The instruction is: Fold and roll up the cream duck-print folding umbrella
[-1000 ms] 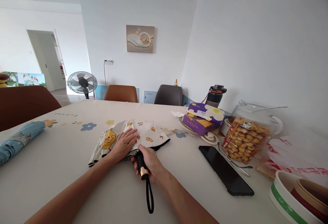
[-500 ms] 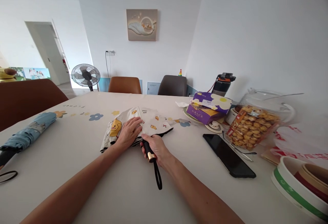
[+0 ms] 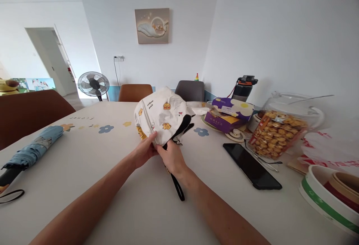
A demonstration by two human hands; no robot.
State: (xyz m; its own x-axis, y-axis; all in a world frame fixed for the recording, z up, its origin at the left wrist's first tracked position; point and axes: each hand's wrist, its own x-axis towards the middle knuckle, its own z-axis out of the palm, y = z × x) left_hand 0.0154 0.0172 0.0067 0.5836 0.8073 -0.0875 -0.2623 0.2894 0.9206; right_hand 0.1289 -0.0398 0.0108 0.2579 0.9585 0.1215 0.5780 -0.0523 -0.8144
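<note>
A white umbrella (image 3: pixel 159 114) with yellow duck prints is bunched and partly folded, tilted up off the table in front of me. My left hand (image 3: pixel 144 150) grips the lower edge of its canopy, the thumb pressed on the cloth. Around the black handle, at the base of the canopy, my right hand (image 3: pixel 172 157) is closed, and a black wrist strap hangs below it. The handle is mostly hidden by that hand. Black lining shows at the canopy's right side. A folded blue umbrella (image 3: pixel 36 147) lies on the table at the left.
On the right are a black phone (image 3: pixel 251 166), glasses (image 3: pixel 262 157), a purple box (image 3: pixel 224 118), a clear jug (image 3: pixel 288 106), a bag of snacks (image 3: pixel 277 134), a dark bottle (image 3: pixel 242 89) and a white-and-green tub (image 3: pixel 314 196). Chairs (image 3: pixel 134 92) stand beyond the white table (image 3: pixel 112 207).
The white umbrella has been raised from lying flat, its canopy now puffed upward. My left hand has slid from the canopy's top down to its base, close beside my right hand.
</note>
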